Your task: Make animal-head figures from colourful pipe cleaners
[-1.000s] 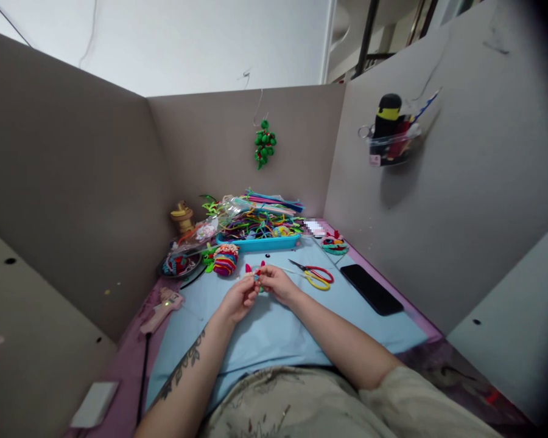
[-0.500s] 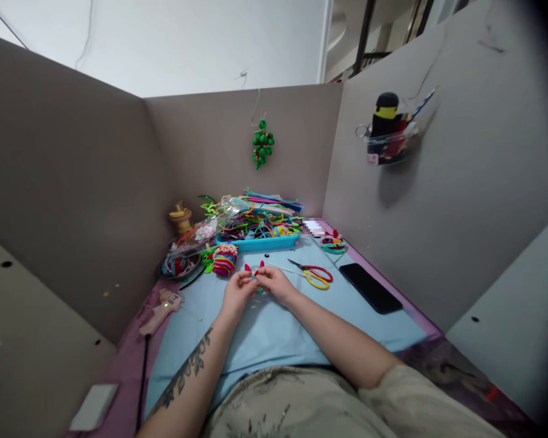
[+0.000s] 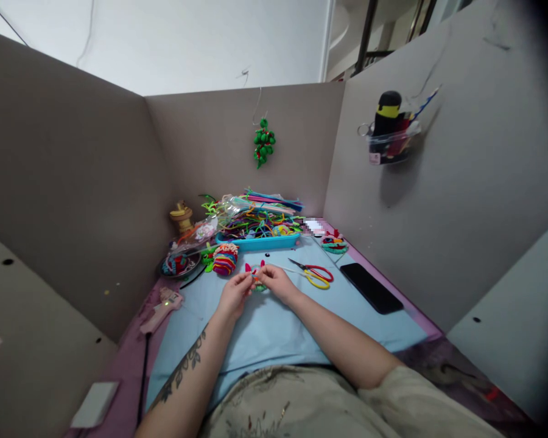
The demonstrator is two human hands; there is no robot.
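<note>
My left hand [image 3: 234, 296] and my right hand [image 3: 277, 283] meet over the light blue mat [image 3: 274, 331], both pinching a small pipe-cleaner figure [image 3: 256, 275] with red tips and green and orange parts. The fingers cover most of it. Red and yellow scissors [image 3: 315, 274] lie just right of my right hand. A striped woolly pipe-cleaner ball [image 3: 224, 260] sits just beyond my left hand.
A blue tray [image 3: 258, 243] heaped with coloured pipe cleaners stands at the back. A black phone [image 3: 371, 288] lies at the right, a pink glue gun [image 3: 162, 307] at the left, a dark bowl [image 3: 179, 265] behind it. Grey partition walls enclose the desk.
Both hands stay together on the small figure, with the fingers shifting slightly on it. Nothing else has moved.
</note>
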